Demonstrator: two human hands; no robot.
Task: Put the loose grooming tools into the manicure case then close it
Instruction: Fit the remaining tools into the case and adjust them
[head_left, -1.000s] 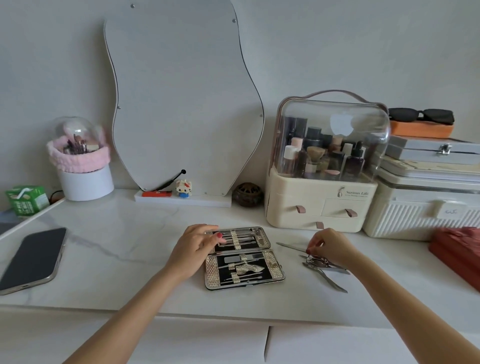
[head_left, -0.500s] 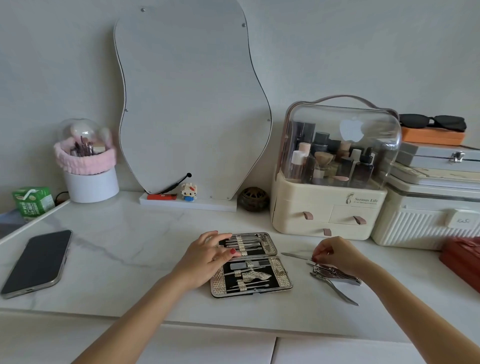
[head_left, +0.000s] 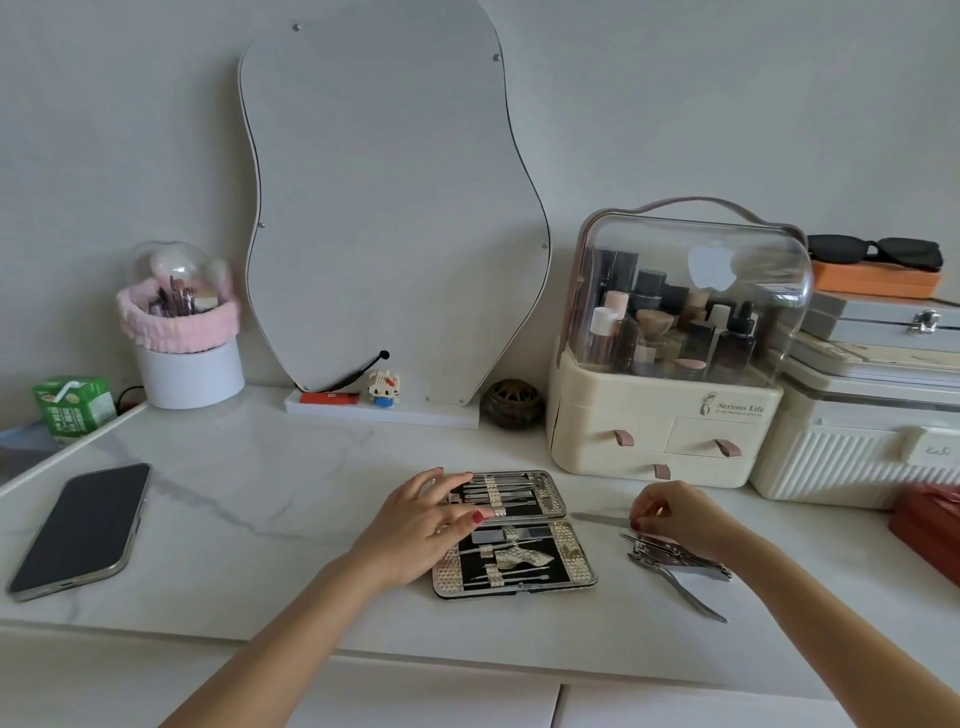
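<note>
The left edge of the open manicure case (head_left: 514, 532), at lower centre, is covered by the left hand (head_left: 421, 525) — fingers spread flat across it. To its right, the right hand (head_left: 675, 512) is curled, fingertips pinched at the end of a slim metal file (head_left: 597, 517); the contact itself cannot be made out. A pile of loose grooming tools (head_left: 675, 564) is partly hidden beneath that wrist. A red box (head_left: 930, 525) is cut off at right — a phone (head_left: 80, 530) lies at lower left.

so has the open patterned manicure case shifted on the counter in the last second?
No. The open patterned manicure case keeps its offset from the cream drawer organiser; the whole view shifted with the head camera.
</note>
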